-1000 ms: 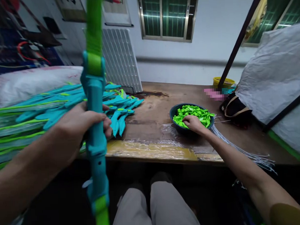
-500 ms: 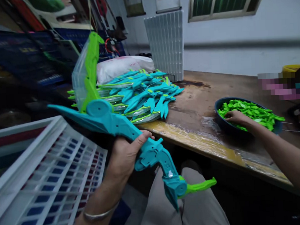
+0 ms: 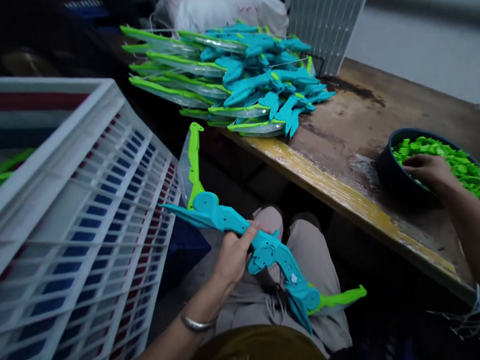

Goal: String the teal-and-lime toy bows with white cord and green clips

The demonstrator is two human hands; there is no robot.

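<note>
- Head view: here's the left hand [image 3: 230, 257], fingers wrapped round the blue-and-green toy bow [image 3: 277, 247] near its middle, probably for balance, out above the lap [image 3: 317, 251].
- Over there, the right hand [image 3: 433, 174] dips into green pieces [image 3: 457, 157]; whether it grips one, I can't tell.
- Their bowl [image 3: 393, 176] sits near the table [image 3: 321, 128] edge, seemingly for easy reach.
- Similar bows [image 3: 247, 89] lie overlapped, presumably saving space.
</note>
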